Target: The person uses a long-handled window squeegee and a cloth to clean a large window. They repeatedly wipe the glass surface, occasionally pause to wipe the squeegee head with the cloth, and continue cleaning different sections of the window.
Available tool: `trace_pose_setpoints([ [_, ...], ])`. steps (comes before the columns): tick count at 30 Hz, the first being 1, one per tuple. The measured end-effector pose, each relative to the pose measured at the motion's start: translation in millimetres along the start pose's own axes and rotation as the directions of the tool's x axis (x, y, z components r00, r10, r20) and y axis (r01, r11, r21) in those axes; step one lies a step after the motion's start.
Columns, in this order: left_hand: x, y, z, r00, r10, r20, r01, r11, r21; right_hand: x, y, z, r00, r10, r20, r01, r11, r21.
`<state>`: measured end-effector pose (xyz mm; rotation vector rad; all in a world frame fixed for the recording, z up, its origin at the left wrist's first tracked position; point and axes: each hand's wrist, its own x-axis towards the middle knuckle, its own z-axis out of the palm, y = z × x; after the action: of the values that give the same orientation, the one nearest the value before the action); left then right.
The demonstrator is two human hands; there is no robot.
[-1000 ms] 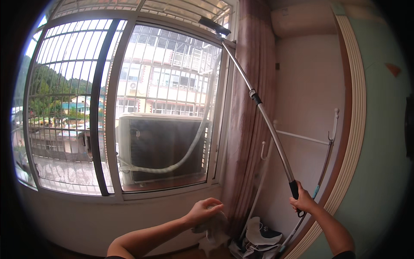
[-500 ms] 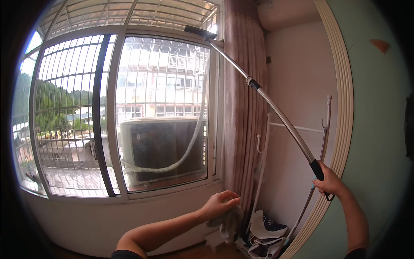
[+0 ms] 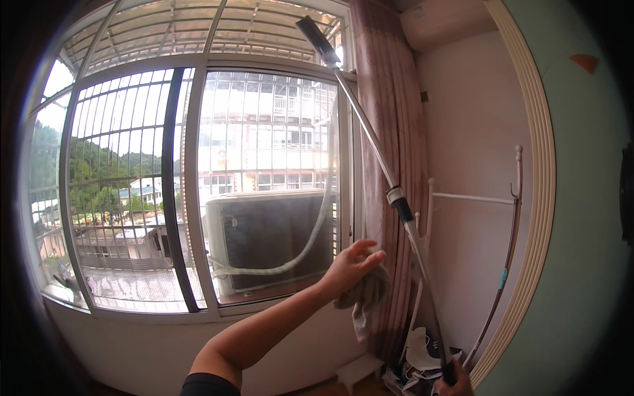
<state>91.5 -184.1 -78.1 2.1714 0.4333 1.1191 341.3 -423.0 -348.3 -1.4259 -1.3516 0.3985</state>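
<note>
A telescopic window squeegee slants up across the view, its metal pole (image 3: 370, 132) topped by a dark, tilted head (image 3: 318, 43) in front of the upper window panes. Low at the right, my right hand (image 3: 460, 383) is closed round the black grip at the pole's bottom end, partly cut off by the picture edge. My left hand (image 3: 353, 267) reaches out left of the pole, apart from it in the picture. A crumpled grey cloth (image 3: 365, 300) hangs from that hand, gripped against the palm; the thumb and forefinger point toward the pole.
Beyond the barred sliding window (image 3: 264, 165) stands an outdoor air-conditioner unit (image 3: 281, 237). A pinkish curtain (image 3: 389, 112) hangs beside the window. At right are a white metal rack (image 3: 472, 197), a thin pole (image 3: 495, 303) and white-and-dark shoes (image 3: 419, 350). A small white stool (image 3: 360, 369) stands below the curtain.
My right hand has moved down and left with the squeegee grip, so the pole stands steeper. The squeegee head has tilted more. My left hand has risen toward the pole with the cloth.
</note>
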Motion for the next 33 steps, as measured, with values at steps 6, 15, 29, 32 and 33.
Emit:
trace_pose_setpoints([
  [6,34.3,20.1,-16.7,0.975,0.104,0.194,-0.029,0.936,-0.352,-57.9,25.8,76.8,0.998,-0.032,0.048,0.012,0.928,0.373],
  [15,-55.0,-71.4,65.9,0.949,-0.085,0.305,0.184,0.932,-0.313,-6.0,8.7,82.7,0.957,-0.091,0.276,-0.059,0.869,0.492],
  [29,-230.4,-160.8,172.7,0.875,-0.150,0.460,0.245,0.957,-0.153,116.7,-92.2,149.3,0.949,0.138,0.284,-0.275,0.803,0.529],
  [32,-211.7,-173.0,93.6,0.745,-0.656,0.117,0.659,0.752,0.022,79.6,-71.1,131.2,0.910,0.241,0.338,-0.393,0.763,0.514],
  [33,-203.6,-171.4,60.1,0.739,-0.673,-0.017,0.653,0.723,-0.228,66.9,-62.8,125.4,0.892,0.292,0.345,-0.438,0.748,0.499],
])
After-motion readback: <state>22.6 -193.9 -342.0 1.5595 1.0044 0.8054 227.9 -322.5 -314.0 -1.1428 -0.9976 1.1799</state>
